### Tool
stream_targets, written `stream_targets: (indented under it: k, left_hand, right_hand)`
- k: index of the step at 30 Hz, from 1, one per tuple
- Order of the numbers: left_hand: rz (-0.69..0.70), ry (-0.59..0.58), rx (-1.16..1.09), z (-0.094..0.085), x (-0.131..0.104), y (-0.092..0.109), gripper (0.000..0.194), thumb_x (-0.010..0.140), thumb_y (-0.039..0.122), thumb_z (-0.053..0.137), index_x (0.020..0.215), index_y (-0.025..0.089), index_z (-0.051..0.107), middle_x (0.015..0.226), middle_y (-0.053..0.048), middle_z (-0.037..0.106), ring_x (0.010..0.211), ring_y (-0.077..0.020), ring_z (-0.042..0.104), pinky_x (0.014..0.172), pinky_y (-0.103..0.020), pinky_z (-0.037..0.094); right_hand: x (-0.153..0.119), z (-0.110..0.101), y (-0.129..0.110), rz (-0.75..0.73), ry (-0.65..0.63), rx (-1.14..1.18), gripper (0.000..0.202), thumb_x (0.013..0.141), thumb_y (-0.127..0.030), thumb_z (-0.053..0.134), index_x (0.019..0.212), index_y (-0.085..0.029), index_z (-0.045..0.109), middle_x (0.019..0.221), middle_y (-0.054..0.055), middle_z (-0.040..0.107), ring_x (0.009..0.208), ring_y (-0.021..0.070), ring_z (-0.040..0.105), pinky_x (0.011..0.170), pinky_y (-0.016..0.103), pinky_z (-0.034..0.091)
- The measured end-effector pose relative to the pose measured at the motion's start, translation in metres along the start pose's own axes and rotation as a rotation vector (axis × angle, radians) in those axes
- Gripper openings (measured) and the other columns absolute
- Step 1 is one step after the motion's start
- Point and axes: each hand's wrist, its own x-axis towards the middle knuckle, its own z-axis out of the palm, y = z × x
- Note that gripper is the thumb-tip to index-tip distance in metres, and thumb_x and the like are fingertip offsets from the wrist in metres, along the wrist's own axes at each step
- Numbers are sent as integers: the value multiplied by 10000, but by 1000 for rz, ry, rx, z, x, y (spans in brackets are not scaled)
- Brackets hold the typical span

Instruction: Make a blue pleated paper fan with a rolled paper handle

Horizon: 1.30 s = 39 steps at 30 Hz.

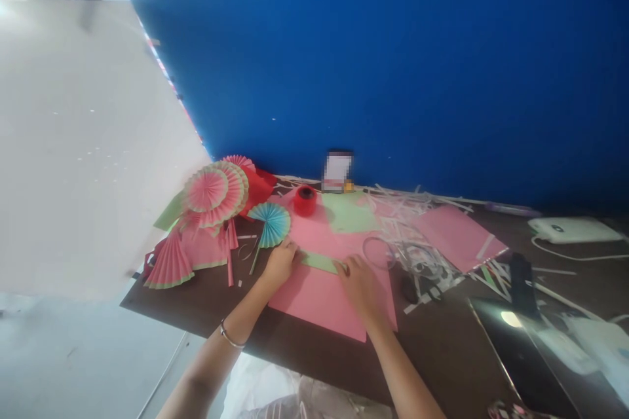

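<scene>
A narrow light-green paper strip (319, 262) lies across large pink paper sheets (329, 301) on the dark table. My left hand (282, 262) holds the strip's left end, its fingers closed there. At the right end, my right hand (358, 280) has its fingers bent and closed on the strip. Just beyond my left hand lies a blue pleated paper fan (270, 223) on a green stick. A red roll of tape (305, 201) and a flat light-green sheet (348, 213) sit behind the strip.
Pink and green pleated fans (206, 193) are piled at the left. On the right are scissors (415, 262), white paper scraps (432, 285), a pink packet (459, 237), a dark tablet (521, 353) and a white device with a cable (572, 230). A blue wall (383, 65) stands behind.
</scene>
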Motion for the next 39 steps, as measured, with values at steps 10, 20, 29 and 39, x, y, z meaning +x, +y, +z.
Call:
stream_targets:
  k: [10, 20, 29, 39]
  left_hand:
    - [-125, -24, 148, 5, 4, 3, 356, 908, 427, 378, 802, 150, 577, 916, -72, 586, 697, -142, 578, 615, -250, 396]
    - [-38, 102, 97, 7, -6, 0, 341, 898, 408, 404, 752, 149, 570, 914, -66, 571, 779, -138, 568, 701, -244, 434]
    - [-70, 99, 118, 6, -4, 6, 340, 906, 384, 383, 737, 143, 554, 875, -68, 536, 753, -151, 544, 687, -272, 443]
    - [-21, 70, 26, 1, -7, 6, 217, 892, 251, 390, 763, 147, 530, 892, -61, 492, 758, -144, 513, 744, -292, 447]
  right_hand:
    - [1, 9, 2, -32, 16, -150, 355, 926, -372, 335, 692, -194, 533, 759, 43, 565, 682, 157, 504, 628, 279, 315]
    - [-1, 12, 3, -14, 30, -190, 359, 927, -386, 344, 705, -186, 543, 768, 44, 583, 670, 152, 506, 627, 272, 307]
    - [2, 13, -2, 1, 67, -242, 362, 926, -387, 345, 717, -193, 568, 722, 36, 572, 641, 160, 502, 593, 277, 299]
    - [0, 21, 2, -26, 85, -269, 362, 920, -398, 363, 726, -183, 580, 740, 52, 560, 678, 170, 497, 629, 282, 321]
